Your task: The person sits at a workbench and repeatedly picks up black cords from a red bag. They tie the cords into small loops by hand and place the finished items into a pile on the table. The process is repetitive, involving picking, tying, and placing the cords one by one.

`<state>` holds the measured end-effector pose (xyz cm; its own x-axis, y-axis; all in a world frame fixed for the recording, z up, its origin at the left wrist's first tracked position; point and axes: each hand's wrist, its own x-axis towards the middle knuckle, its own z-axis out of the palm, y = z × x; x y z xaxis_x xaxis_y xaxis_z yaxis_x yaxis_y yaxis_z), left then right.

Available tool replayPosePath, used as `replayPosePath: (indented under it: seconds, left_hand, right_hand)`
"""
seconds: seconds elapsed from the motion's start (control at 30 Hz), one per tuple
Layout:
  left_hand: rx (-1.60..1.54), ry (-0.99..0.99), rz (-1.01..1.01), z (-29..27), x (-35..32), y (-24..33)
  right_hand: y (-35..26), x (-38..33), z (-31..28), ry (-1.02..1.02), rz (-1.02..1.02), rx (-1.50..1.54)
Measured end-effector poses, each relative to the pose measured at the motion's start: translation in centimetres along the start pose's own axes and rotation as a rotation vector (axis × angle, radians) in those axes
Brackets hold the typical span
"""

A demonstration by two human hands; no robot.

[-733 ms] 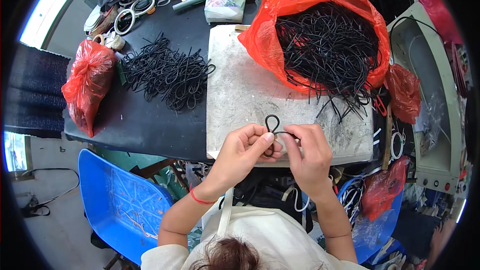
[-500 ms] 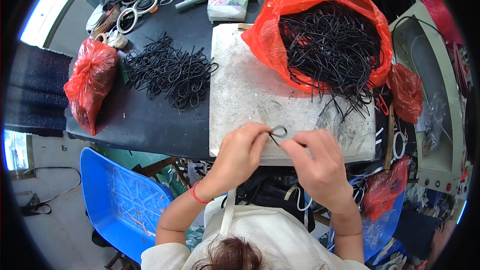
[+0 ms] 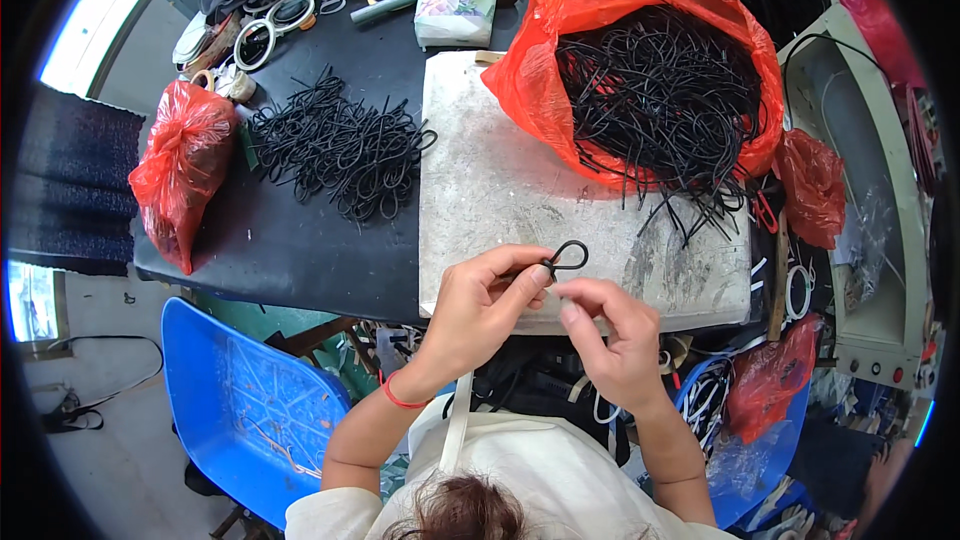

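Over the near part of the pale board [image 3: 480,160], my left hand [image 3: 480,305] pinches a black cord [image 3: 572,256] between thumb and fingers. A small closed loop of it sticks out to the right of the fingertips, and what looks like a knot sits at the thumb. Just below and right of the loop is my right hand [image 3: 615,340], its thumb and index finger slightly apart with no cord visible between them. Its other fingers are curled. Part of the cord is hidden inside my left hand.
A red plastic bag [image 3: 540,30] full of loose black cords [image 3: 665,90] lies open on the board's far right. Left of the board is a pile of looped black cords [image 3: 340,145]. A tied red bag [image 3: 185,165] stands farther left, and a blue bin [image 3: 240,400] below the table.
The cord's loop now stands higher and looks larger beyond my left fingertips. My right hand has moved slightly down and left, its fingers loosening from their pinch.
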<state>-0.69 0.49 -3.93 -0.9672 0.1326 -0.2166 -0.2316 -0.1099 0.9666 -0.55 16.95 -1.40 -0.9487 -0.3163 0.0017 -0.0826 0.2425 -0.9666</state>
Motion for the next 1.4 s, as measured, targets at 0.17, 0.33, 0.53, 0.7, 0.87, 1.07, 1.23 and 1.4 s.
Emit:
replayPosePath:
  seconds: [0.17,0.33,0.53,0.7,0.87,1.07,1.23,1.4]
  left_hand:
    - [-0.251,0.010,-0.015,0.3,-0.1,0.5]
    - [-0.288,0.086,0.017,1.0,-0.3,0.6]
    - [-0.314,0.220,0.120,2.4,-0.7,-1.0]
    - [-0.247,0.147,0.087,2.3,-0.7,-0.5]
    - [0.254,0.014,0.095,1.1,-0.9,1.4]
    - [0.520,-0.126,0.243,0.8,-1.1,1.7]
    - [0.307,-0.122,0.083,0.8,-1.1,1.9]
    - [0.138,-0.141,-0.032,0.0,-1.2,0.6]
  right_hand:
    - [0.5,0.2,0.4,-0.053,0.174,0.503]
    - [1.2,0.5,0.9,0.129,0.051,0.166]
    - [0.2,1.1,1.6,0.224,0.210,0.302]
    - [1.1,2.0,0.9,0.205,0.146,0.307]
    - [2.5,2.2,-0.6,0.034,-0.050,0.026]
    - [1.7,1.8,0.0,0.082,0.228,0.393]
    - [1.5,2.0,0.1,0.131,0.250,0.543]
    - [1.6,1.6,-1.2,-0.036,0.401,0.442]
